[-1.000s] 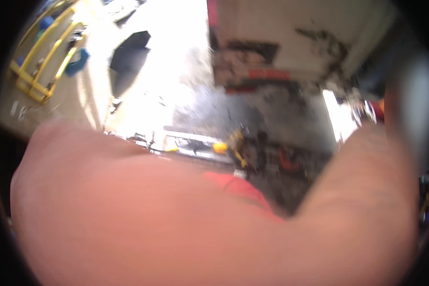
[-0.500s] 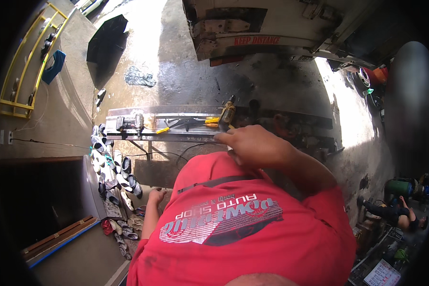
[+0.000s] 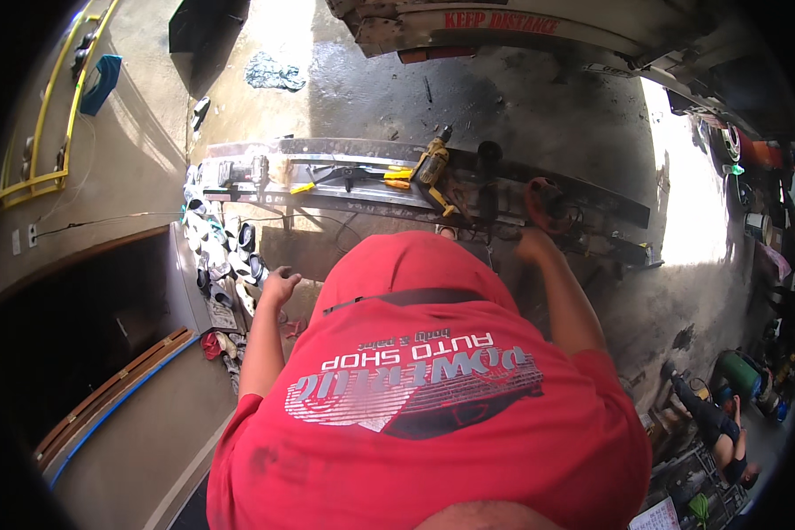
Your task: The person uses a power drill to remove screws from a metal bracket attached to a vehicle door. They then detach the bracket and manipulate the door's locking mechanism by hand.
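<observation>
My left hand (image 3: 282, 285) hangs in the air left of my red shirt, fingers loosely apart, nothing visible in it. My right hand (image 3: 532, 245) is low at the near edge of a long metal-topped bench (image 3: 371, 205); its fingers are blurred and darkly shaded, so any hold is hidden. Nearest to it on the bench is a rounded reddish-brown object (image 3: 543, 203). A yellow and black power drill (image 3: 431, 170) lies mid-bench. Left of it are black tools with yellow grips (image 3: 349, 174), and a second cordless power tool (image 3: 243, 170) rests at the left end.
Pairs of shoes (image 3: 230, 252) crowd the floor at left. A dark cable (image 3: 344, 231) hangs under the bench. Crumpled plastic (image 3: 274, 72) lies beyond it, and a vehicle body (image 3: 503, 22) stands at the far side. Another person (image 3: 724, 433) is on the floor at lower right.
My right hand has moved right, from beside the drill to the bench's near edge. My left hand appears higher in view. The view has shifted, and the drill is now fully visible.
</observation>
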`<state>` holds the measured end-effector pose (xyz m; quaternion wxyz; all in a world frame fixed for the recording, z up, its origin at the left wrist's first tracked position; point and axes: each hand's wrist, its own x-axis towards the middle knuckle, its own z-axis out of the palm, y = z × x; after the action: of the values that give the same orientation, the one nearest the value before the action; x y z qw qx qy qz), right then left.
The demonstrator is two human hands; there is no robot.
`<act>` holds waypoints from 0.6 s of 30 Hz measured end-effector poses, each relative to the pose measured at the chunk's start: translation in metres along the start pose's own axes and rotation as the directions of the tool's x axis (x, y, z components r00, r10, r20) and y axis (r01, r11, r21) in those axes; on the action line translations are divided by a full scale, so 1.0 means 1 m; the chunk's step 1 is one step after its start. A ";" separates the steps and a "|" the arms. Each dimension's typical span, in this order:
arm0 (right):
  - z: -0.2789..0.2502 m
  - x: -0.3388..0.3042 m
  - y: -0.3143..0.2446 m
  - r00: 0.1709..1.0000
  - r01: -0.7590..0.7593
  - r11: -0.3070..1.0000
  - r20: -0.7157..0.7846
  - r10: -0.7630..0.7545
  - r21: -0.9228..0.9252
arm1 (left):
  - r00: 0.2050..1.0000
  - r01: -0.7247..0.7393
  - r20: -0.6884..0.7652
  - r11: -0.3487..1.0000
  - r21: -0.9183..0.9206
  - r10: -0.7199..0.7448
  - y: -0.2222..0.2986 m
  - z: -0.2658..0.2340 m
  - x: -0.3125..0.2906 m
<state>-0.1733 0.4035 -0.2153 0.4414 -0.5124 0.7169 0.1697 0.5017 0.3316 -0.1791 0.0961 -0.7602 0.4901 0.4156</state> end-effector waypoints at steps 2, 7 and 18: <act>-0.002 0.022 0.007 1.000 0.005 0.999 -0.025 -0.004 0.045 | 0.997 -0.068 -0.026 0.998 -0.008 0.068 0.027 -0.007 -0.004; -0.031 0.062 0.008 0.995 0.099 0.995 0.033 -0.098 -0.022 | 0.978 -0.150 -0.145 0.989 -0.001 0.149 0.090 -0.010 -0.038; -0.115 0.110 0.003 0.987 0.104 0.994 -0.126 -0.100 0.023 | 0.977 0.204 -0.071 0.979 0.021 -0.202 0.027 0.050 -0.072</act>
<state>-0.2381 0.2608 -0.2408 0.4110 -0.5514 0.7184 0.1041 0.4395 0.3933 -0.1521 0.1319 -0.8185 0.4189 0.3705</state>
